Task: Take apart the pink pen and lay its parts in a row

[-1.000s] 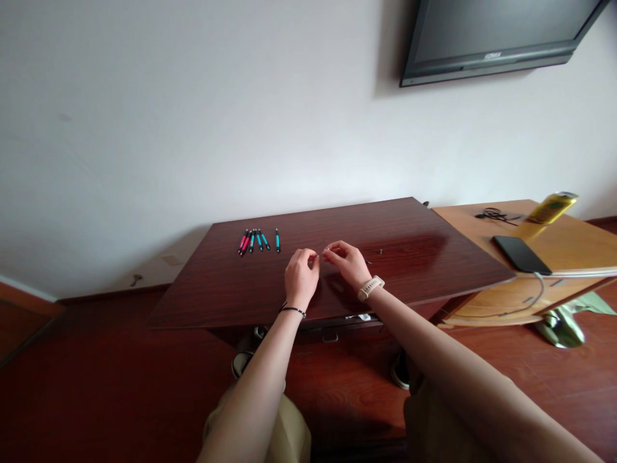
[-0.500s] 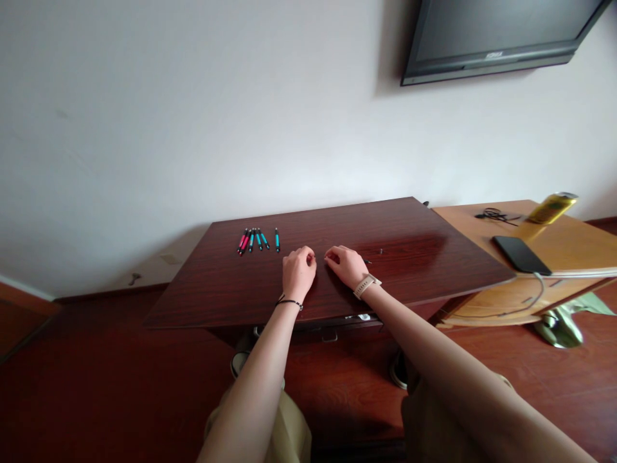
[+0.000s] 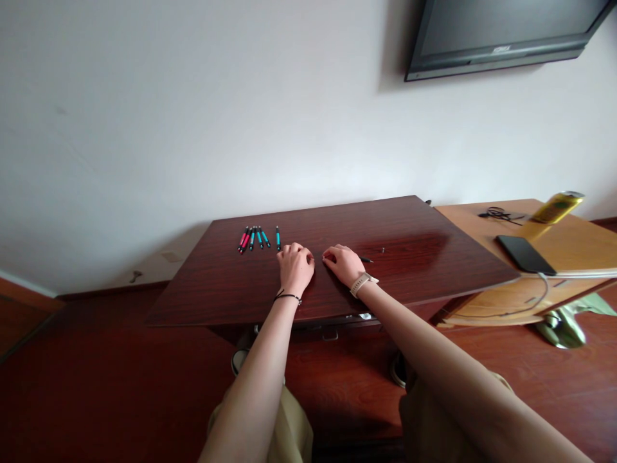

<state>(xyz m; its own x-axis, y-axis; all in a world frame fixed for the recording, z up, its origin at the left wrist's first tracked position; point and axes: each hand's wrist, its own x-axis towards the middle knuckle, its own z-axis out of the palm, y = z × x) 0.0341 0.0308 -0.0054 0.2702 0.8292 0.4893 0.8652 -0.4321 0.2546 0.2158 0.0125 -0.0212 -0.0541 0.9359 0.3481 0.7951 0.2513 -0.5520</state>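
My left hand (image 3: 295,267) rests on the dark wooden table (image 3: 409,225) with its fingers curled shut. My right hand (image 3: 341,262), with a pale watch on the wrist, lies a little to the right, its fingertips pinched together and pointing at the left hand. Anything between the fingertips is too small to make out. A row of several pink and teal pens (image 3: 255,238) lies just beyond my left hand. A short dark pen part (image 3: 366,260) lies on the table right of my right hand, and a tiny dark piece (image 3: 381,250) lies beyond it.
A lighter wooden desk (image 3: 569,244) adjoins on the right, with a black phone (image 3: 525,254) on a cable, a yellow can (image 3: 556,207) and a coiled cord (image 3: 499,213). A dark screen (image 3: 501,29) hangs on the white wall. My knees are below the table edge.
Both hands have come down from a raised pinch onto the table top and slid slightly away from me, towards the pens. The pens and small parts have not moved.
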